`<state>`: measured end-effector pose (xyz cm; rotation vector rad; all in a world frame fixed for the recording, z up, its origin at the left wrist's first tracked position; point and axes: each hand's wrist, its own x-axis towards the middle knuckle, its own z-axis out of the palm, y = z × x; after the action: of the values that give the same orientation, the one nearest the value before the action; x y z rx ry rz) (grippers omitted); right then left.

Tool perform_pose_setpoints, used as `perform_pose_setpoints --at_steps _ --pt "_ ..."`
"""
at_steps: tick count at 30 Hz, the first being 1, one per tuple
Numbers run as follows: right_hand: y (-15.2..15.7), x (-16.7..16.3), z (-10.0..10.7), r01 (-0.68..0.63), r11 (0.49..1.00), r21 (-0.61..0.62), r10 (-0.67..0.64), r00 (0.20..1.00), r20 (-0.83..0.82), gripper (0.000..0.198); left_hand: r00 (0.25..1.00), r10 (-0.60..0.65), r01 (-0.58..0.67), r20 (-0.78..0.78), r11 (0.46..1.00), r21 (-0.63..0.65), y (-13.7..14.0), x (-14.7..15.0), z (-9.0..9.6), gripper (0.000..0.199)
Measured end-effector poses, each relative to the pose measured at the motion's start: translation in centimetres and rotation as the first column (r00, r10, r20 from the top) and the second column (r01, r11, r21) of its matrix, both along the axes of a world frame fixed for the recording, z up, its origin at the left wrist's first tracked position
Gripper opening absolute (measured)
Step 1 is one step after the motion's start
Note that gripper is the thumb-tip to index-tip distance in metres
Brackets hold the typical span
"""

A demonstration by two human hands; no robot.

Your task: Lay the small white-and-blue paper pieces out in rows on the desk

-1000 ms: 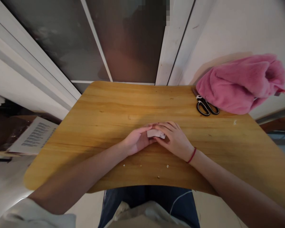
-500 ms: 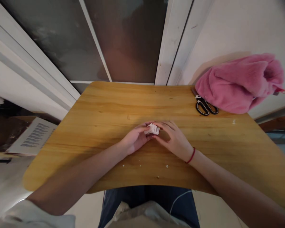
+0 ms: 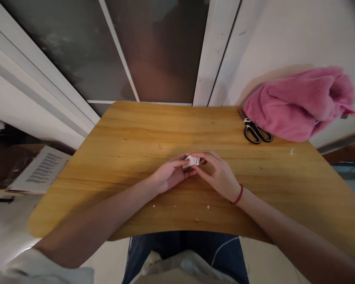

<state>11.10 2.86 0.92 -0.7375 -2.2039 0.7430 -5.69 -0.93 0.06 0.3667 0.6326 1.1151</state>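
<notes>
The left hand (image 3: pixel 169 175) pinches the white piece (image 3: pixel 193 161) at its left, the right hand (image 3: pixel 223 173) at its right (lightly seems best).

Indoors; probably a room in a home, though shop or office can't be ruled out. Signs: wooden table (image 3: pixel 154 126), rounded corners, close up to white-framed panels of dark, cloudy glass (image 3: pixel 162 55). Plain pale wall (image 3: pixel 310 31) to the right. Soft pink plush item (image 3: pixel 296 106) at the table's far right corner, black-handled scissors (image 3: pixel 256 130) just beside. Opened carton (image 3: pixel 43 169), printed flap, off the left edge. Pale floor (image 3: pixel 260 260) below.
</notes>
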Motion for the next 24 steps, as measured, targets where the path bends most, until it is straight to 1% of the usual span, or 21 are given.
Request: perform_pose_setpoints --at_steps 3,7,15,24 --pt "-0.09 -0.06 0.26 0.003 0.998 -0.058 -0.005 1.0 -0.023 0.026 1.0 -0.018 0.017 0.022 1.0 0.005 -0.02 -0.05 -0.02 0.015" --pt "-0.01 -0.11 0.42 0.013 0.996 -0.093 -0.016 1.0 -0.026 0.024 0.999 -0.028 0.027 0.039 1.0 0.006 -0.09 -0.03 0.0 0.015" --pt "0.11 -0.16 0.18 0.02 0.993 -0.114 -0.025 0.999 -0.041 0.018 0.999 -0.02 0.019 0.042 1.0 0.02 -0.13 0.12 0.16 0.018" --pt "0.17 -0.02 0.21 -0.015 0.99 -0.139 0.007 0.998 -0.061 0.022 1.0 -0.026 0.025 0.017 0.999 0.03 -0.14 0.01 0.11 0.019"
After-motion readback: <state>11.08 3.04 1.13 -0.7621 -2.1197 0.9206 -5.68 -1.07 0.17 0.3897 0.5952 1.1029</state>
